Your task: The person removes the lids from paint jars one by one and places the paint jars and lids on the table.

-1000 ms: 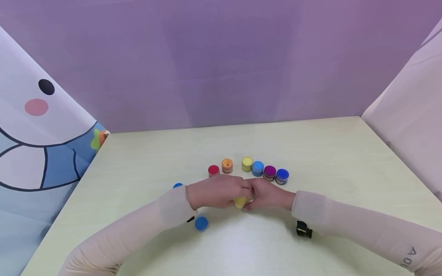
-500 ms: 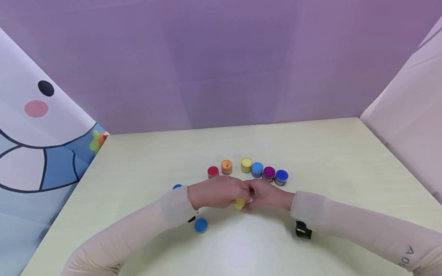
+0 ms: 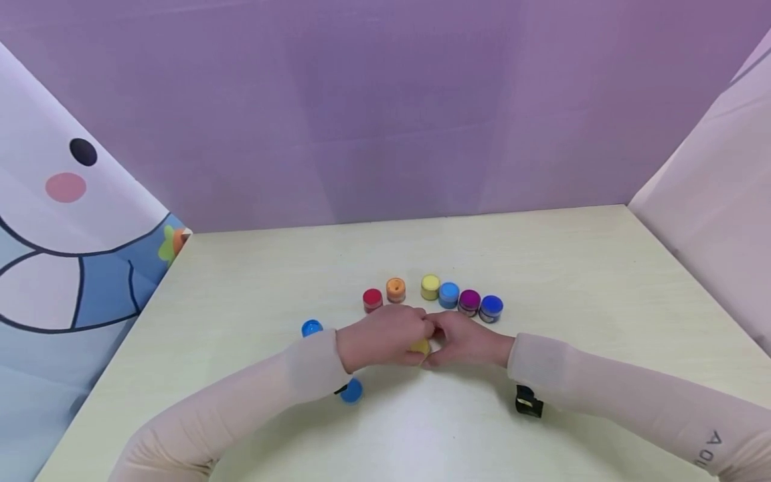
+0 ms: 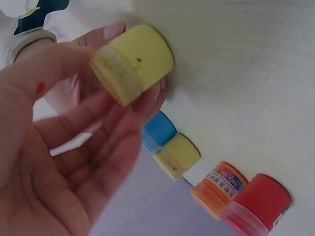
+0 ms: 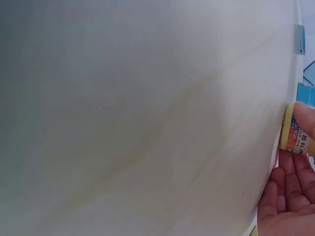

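Observation:
Both hands meet around one small yellow paint jar [image 3: 421,347] in the middle of the table, low over the surface. With its thumb and fingers my left hand [image 3: 385,338] grips the lid end, and my right hand [image 3: 466,339] holds the body from the other side. Close up in the left wrist view, the yellow jar [image 4: 147,54] stands tilted, with a dark speck on its side and a clear band by the lid. A printed label faces the right wrist camera on the jar [image 5: 298,135].
Behind the hands stand a red jar [image 3: 373,300], an orange jar [image 3: 395,289], another yellow jar [image 3: 430,286], a light blue jar [image 3: 448,294], a purple jar [image 3: 469,302] and a dark blue jar [image 3: 490,308]. A blue jar [image 3: 312,327] and a round blue piece [image 3: 351,391] lie by the left forearm.
My left wrist has shifted slightly right and turned, and its fingers cover more of the yellow jar. More of the blue jar shows past the left sleeve. The right hand stays nearly still.

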Motion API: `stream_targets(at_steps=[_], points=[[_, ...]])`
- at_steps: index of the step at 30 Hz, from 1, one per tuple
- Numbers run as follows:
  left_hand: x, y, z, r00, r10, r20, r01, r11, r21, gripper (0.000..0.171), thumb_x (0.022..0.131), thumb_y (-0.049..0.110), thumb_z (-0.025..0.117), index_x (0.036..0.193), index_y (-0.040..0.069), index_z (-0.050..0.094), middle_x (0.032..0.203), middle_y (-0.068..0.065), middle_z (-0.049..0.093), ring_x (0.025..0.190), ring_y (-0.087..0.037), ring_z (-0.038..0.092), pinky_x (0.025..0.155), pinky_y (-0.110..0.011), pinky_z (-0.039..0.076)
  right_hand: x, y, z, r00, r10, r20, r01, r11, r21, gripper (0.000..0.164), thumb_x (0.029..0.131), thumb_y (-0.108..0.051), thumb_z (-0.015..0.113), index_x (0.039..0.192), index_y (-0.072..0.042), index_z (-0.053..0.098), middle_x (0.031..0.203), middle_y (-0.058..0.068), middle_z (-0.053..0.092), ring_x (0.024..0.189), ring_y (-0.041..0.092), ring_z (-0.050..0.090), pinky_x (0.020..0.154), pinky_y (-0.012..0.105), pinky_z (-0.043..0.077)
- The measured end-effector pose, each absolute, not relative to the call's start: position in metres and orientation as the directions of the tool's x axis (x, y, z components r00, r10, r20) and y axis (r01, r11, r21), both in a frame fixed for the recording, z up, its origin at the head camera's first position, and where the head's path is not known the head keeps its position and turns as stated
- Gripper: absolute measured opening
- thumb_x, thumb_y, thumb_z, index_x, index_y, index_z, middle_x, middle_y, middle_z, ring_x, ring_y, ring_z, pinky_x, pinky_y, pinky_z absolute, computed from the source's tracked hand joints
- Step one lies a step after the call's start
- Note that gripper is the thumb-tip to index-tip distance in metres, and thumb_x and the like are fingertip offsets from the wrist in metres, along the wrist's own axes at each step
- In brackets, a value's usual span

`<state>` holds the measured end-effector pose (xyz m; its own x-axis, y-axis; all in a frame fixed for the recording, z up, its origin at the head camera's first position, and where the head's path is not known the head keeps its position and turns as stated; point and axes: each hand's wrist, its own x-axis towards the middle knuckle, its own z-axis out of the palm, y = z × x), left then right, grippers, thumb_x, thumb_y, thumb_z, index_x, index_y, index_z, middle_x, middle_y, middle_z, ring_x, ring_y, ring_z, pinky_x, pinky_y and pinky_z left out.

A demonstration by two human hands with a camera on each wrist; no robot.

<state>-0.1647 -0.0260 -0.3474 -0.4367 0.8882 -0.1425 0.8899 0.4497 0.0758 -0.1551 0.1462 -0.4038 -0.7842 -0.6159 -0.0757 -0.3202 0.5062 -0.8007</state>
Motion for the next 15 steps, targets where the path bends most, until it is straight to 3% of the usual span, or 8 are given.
stream_targets(at_steps=[4, 7, 11, 15], points=[[-0.1620, -0.0250, -0.3478, -0.523, 0.841, -0.134, 0.847, 0.531, 0.025, 0.030, 0.080, 0.041, 0.067, 0.094, 0.015, 0.064, 0.067, 0.006, 0.051, 0.057, -0.006, 0.045, 0.050, -0.014, 0.036, -0.1560, 0.1459, -0.4035, -0.781, -0.622, -0.062, -0.343, 0.510, -0.789, 0.038, 0.070, -0.020, 0.077, 0.104, -0.012, 0.060, 0.088, -0.008, 0.058, 0.080, 0.014, 0.051, 0.075, 0.030, 0.045], [-0.1623, -0.0273, -0.3473, -0.528, 0.841, -0.118, 0.844, 0.535, 0.033, 0.033, 0.078, 0.045, 0.067, 0.092, 0.017, 0.065, 0.065, 0.007, 0.049, 0.057, -0.006, 0.045, 0.049, -0.015, 0.036, -0.1571, 0.1453, -0.4043, -0.780, -0.622, -0.062, -0.350, 0.516, -0.781, 0.040, 0.071, -0.022, 0.077, 0.106, -0.013, 0.060, 0.090, -0.009, 0.058, 0.081, 0.013, 0.051, 0.075, 0.029, 0.045], [-0.1655, -0.0332, -0.3440, -0.428, 0.899, -0.090, 0.897, 0.435, 0.081, 0.038, 0.075, 0.042, 0.070, 0.103, 0.017, 0.064, 0.083, 0.007, 0.059, 0.074, -0.006, 0.049, 0.063, -0.013, 0.040, -0.1573, 0.1453, -0.4036, -0.784, -0.615, -0.085, -0.324, 0.522, -0.789, 0.042, 0.070, -0.022, 0.077, 0.107, -0.011, 0.059, 0.092, -0.008, 0.059, 0.082, 0.013, 0.052, 0.077, 0.029, 0.045], [-0.1673, -0.0348, -0.3412, -0.274, 0.957, -0.096, 0.951, 0.284, 0.121, 0.029, 0.078, 0.022, 0.072, 0.106, 0.019, 0.063, 0.101, 0.006, 0.061, 0.090, -0.007, 0.050, 0.075, -0.012, 0.039, -0.1563, 0.1466, -0.4022, -0.780, -0.615, -0.116, -0.276, 0.505, -0.818, 0.042, 0.071, -0.018, 0.077, 0.107, -0.009, 0.058, 0.092, -0.006, 0.060, 0.080, 0.013, 0.054, 0.076, 0.030, 0.046]])
